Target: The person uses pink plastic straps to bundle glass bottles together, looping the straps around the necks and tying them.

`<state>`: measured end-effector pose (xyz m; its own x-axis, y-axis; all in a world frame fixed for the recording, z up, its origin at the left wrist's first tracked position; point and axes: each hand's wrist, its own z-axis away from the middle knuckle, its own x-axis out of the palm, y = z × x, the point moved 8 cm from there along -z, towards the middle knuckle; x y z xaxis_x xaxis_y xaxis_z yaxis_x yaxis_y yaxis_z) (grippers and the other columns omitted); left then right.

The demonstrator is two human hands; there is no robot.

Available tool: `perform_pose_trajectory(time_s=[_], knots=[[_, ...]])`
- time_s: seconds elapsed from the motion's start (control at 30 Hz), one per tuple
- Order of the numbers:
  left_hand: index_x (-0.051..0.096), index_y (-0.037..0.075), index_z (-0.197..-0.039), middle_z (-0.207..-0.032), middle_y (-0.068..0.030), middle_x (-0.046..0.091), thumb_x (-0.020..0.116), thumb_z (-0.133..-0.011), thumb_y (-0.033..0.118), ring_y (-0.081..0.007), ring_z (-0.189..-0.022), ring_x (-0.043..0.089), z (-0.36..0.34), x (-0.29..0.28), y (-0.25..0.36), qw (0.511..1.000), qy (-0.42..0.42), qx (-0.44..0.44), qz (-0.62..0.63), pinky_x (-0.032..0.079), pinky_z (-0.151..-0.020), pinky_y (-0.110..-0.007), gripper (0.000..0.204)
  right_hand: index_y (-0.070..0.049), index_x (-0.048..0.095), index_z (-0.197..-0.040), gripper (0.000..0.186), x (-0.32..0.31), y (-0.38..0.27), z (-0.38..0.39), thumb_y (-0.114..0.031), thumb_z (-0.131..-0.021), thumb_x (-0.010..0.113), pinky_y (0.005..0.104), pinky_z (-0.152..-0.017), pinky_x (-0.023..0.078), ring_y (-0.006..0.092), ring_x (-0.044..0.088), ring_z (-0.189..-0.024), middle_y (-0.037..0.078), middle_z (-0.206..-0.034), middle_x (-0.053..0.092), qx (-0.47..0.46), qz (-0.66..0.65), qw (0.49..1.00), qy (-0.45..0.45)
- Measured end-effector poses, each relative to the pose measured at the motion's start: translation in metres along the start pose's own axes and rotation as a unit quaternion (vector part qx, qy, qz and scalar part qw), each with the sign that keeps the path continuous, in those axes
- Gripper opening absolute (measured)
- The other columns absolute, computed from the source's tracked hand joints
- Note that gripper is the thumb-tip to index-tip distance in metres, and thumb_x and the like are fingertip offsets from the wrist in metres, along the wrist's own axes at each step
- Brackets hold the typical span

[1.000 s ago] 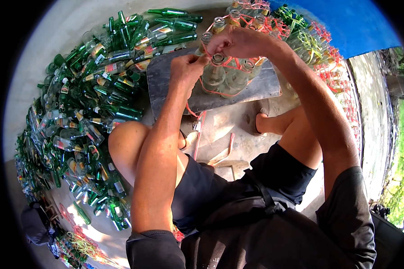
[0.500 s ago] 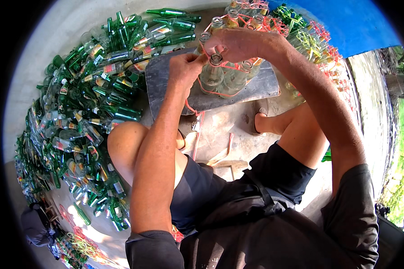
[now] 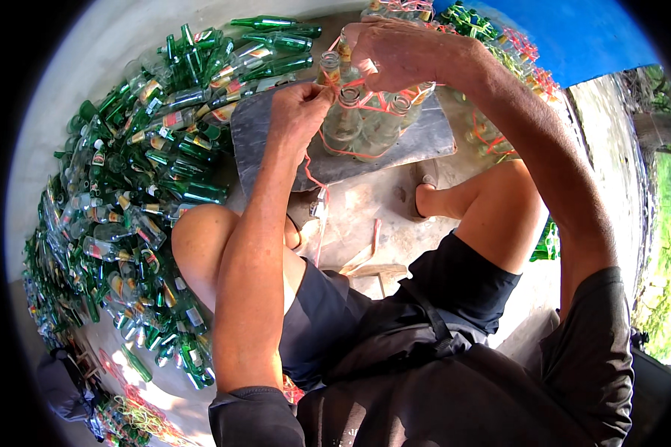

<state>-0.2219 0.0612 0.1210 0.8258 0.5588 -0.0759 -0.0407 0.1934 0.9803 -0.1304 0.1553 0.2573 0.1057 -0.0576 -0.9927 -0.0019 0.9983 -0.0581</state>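
A bundle of clear glass bottles [image 3: 344, 123] stands upright on a dark slab [image 3: 276, 141], bound by pinkish-red plastic strap [image 3: 336, 153] around the lower sides and between the necks. At the bundle's left edge, my left hand [image 3: 300, 112] pinches the strap by a bottle neck. A tail of it hangs from there over the slab's front edge. Arched over the bottles' far side, my right hand [image 3: 402, 56] has its fingers curled at the strap. That hand covers several bottle necks, and its fingertips are partly hidden.
Green and clear bottles [image 3: 156, 171] lie heaped along the wall at left. Strapped bottle bundles [image 3: 499, 59] stand at the back right beside a blue surface [image 3: 552, 33]. My knees flank the slab; a small wooden piece [image 3: 380, 271] and strap scraps [image 3: 376, 237] lie on the floor between my feet.
My right hand has moved up and away over the bottles, raising a loop of strap. My left hand stays pinched at the bundle's left edge. The whole view has shifted slightly.
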Motion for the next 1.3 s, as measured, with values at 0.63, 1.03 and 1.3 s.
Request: perform_pose_trajectory(time_s=[0.63, 1.03, 1.3], knots=[[0.078, -0.006, -0.103, -0.08, -0.0001, 0.068, 0.07, -0.096, 0.01, -0.0065, -0.069, 0.053, 0.004, 0.006, 0.015, 0.999, -0.02, 0.03, 0.007, 0.044, -0.061, -0.028, 0.019, -0.002, 0.069, -0.09, 0.016, 0.011, 0.042, 0.028, -0.017, -0.088, 0.066, 0.0459, -0.09, 0.055, 0.0352, 0.07, -0.102, 0.016, -0.104, 0.069, 0.121, 0.012, 0.993, 0.01], [0.073, -0.006, -0.101, -0.079, -0.0178, 0.071, 0.062, -0.094, 0.008, -0.0179, -0.069, 0.065, 0.004, 0.008, 0.029, 0.986, -0.011, 0.134, -0.102, 0.051, -0.068, -0.035, 0.019, -0.003, 0.069, -0.095, 0.014, 0.014, 0.055, 0.031, -0.012, -0.092, 0.059, 0.0481, -0.083, 0.057, 0.0364, 0.071, -0.094, 0.016, -0.097, 0.071, 0.129, 0.017, 0.991, 0.035], [0.073, -0.005, -0.104, -0.08, -0.0062, 0.068, 0.061, -0.097, 0.006, -0.0105, -0.069, 0.057, -0.002, 0.009, 0.024, 0.986, -0.009, 0.129, -0.106, 0.044, -0.063, -0.03, 0.017, 0.0, 0.072, -0.099, 0.023, 0.019, 0.065, 0.021, -0.008, -0.091, 0.052, 0.0448, -0.068, 0.058, 0.0329, 0.074, -0.075, 0.016, -0.09, 0.073, 0.157, -0.021, 0.987, 0.008]])
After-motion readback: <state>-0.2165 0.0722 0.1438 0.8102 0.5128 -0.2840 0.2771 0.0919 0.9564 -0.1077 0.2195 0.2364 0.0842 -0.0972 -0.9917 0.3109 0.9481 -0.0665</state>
